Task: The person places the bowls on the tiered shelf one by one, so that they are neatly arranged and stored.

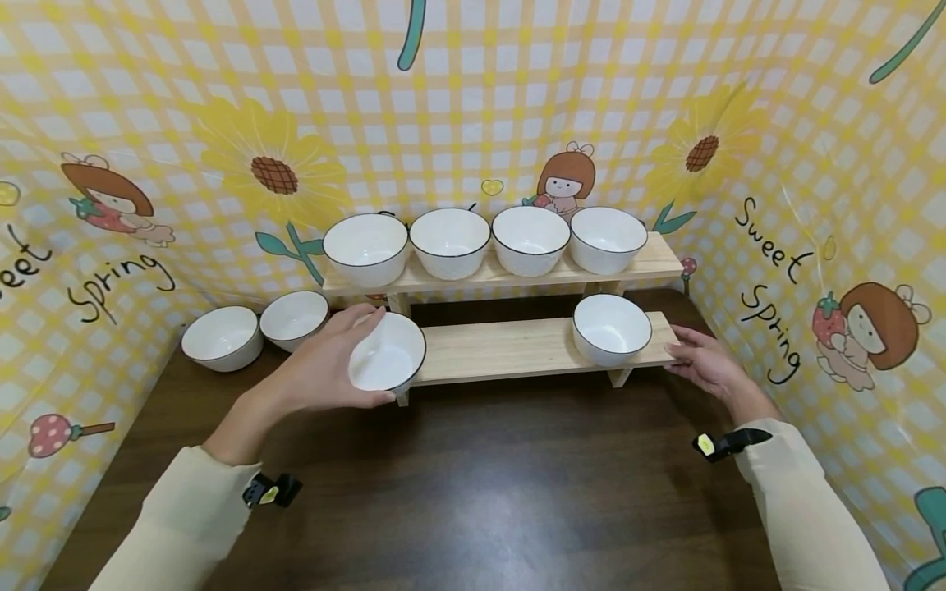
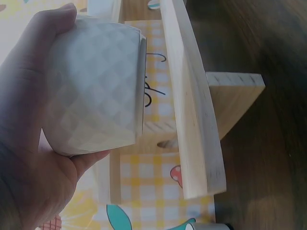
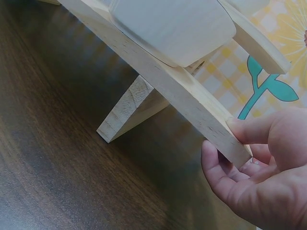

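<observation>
My left hand point(image 1: 325, 361) grips a white bowl point(image 1: 388, 353) with a dark rim, the thumb at its near side and the fingers at its far side. That bowl overlaps the left end of the lower board point(image 1: 502, 349) of a two-tier wooden shelf. Its faceted outer wall point(image 2: 96, 86) fills much of the left wrist view. At the other end of the board, my right hand point(image 1: 705, 361) pinches the corner, thumb point(image 3: 249, 130) above and fingers curled beneath. A similar bowl point(image 1: 612, 330) sits on the board near this hand.
Several matching bowls stand in a row on the upper board point(image 1: 473, 281). Left of the shelf, two more bowls, one at the far left point(image 1: 222, 338) and one beside it point(image 1: 294, 318), stand on the dark wooden table point(image 1: 473, 484). Yellow checked cloth point(image 1: 458, 107) surrounds the table at back and sides.
</observation>
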The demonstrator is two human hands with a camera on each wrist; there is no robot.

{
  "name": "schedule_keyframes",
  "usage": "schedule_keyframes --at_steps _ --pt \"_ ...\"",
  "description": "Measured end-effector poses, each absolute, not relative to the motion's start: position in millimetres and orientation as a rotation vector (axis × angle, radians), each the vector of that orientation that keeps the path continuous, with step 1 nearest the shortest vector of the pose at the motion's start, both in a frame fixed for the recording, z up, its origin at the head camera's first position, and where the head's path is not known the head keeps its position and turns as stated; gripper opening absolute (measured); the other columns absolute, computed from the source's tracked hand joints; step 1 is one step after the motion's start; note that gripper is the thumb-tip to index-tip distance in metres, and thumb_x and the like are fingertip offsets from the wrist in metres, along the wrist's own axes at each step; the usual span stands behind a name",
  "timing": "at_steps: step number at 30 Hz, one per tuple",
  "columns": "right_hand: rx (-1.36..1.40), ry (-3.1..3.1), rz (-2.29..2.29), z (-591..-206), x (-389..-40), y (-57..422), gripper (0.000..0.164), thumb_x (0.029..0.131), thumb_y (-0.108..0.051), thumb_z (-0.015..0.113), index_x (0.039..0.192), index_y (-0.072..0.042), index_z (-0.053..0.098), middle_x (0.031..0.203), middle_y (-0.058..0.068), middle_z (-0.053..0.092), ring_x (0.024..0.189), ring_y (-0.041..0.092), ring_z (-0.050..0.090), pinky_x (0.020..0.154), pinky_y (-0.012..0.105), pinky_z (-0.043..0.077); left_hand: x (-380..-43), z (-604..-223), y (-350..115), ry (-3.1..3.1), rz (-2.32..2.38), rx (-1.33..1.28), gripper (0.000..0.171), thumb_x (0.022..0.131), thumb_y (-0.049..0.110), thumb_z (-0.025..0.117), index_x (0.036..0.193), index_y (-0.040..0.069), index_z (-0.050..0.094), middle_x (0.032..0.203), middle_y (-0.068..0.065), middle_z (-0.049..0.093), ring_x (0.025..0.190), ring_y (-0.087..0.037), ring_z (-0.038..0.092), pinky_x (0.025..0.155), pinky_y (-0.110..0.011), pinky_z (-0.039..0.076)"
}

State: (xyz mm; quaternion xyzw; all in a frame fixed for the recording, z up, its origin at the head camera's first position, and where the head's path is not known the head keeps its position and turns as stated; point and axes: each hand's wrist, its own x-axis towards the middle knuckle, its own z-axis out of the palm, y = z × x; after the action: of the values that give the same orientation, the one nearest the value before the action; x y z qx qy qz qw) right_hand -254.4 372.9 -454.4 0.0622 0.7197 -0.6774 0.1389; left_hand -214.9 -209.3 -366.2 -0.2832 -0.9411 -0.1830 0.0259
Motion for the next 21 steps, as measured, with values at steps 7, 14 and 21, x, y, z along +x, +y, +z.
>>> schedule_keyframes --at_steps 7,14,21 --pt "0.198 2.083 -1.959 -455 -255 374 0.071 0.106 -0.005 0.050 0.161 0.005 0.005 0.128 0.014 0.042 0.090 0.006 0.060 0.081 0.027 0.053 -219 -364 -197 -2.926 -0.586 -0.878 0.121 0.070 0.066 0.083 0.161 0.006 0.029 0.162 -0.016 0.028 0.148 -0.035 0.029 0.102 -0.060 0.044" --pt "0.178 2.092 -1.946 -453 -253 373 0.071 0.106 -0.005 0.048 0.160 0.005 0.003 0.137 0.022 0.036 0.091 0.005 0.059 0.081 0.027 0.053 -223 -364 -185 -2.906 -0.616 -0.934 0.120 0.070 0.065 0.084 0.160 0.006 0.030 0.161 -0.016 0.029 0.147 -0.032 0.029 0.106 -0.057 0.041" --pt "0.171 2.088 -1.950 -454 -254 371 0.072 0.106 -0.006 0.049 0.160 0.005 0.003 0.138 0.022 0.035 0.092 0.005 0.058 0.080 0.026 0.053 -228 -363 -172 -2.932 -0.637 -0.966 0.122 0.070 0.067 0.083 0.161 0.007 0.028 0.162 -0.012 0.027 0.146 -0.031 0.030 0.106 -0.055 0.041"
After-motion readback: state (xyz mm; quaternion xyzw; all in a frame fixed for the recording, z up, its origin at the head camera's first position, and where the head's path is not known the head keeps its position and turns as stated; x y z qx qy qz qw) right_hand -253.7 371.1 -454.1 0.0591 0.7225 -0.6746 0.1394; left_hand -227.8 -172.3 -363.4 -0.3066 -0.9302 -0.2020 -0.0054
